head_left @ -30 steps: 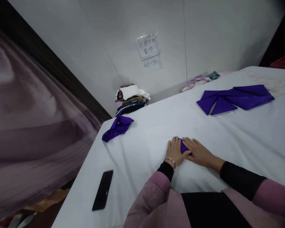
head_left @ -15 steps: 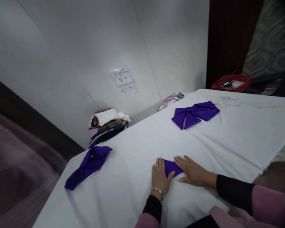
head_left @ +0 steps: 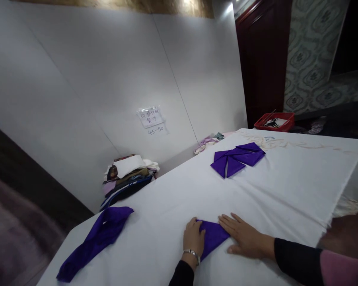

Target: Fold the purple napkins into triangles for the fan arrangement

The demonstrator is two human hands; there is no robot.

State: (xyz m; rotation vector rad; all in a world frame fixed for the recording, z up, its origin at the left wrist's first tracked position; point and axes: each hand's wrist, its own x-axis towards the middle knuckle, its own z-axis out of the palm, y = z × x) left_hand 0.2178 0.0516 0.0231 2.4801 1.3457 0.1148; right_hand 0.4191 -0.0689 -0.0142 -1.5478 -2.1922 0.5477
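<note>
A small folded purple napkin (head_left: pixel 213 235) lies on the white-covered table (head_left: pixel 167 198) between my hands, a pointed corner towards me. My left hand (head_left: pixel 193 238), with a bracelet on the wrist, is closed at the napkin's left edge, its fingers bent and the thumb on the cloth. My right hand (head_left: pixel 244 236) rests flat, fingers stretched, with its fingertips on the napkin's right corner. To the left lies a loose, crumpled purple cloth (head_left: pixel 98 240). Farther back, several folded purple napkins (head_left: pixel 237 159) overlap.
A stack of folded fabrics (head_left: pixel 128 178) stands beyond the table's far edge by the wall. A small cloth heap (head_left: pixel 207 143) lies farther right. A red basket (head_left: pixel 288 122) with dark-handled scissors (head_left: pixel 273 122) stands behind the far right end. A paper sign (head_left: pixel 150 116) hangs on the wall.
My left hand's fingers have bent and its thumb has drawn in; more of the napkin shows below. My right hand stays flat on the corner. The view has tilted up.
</note>
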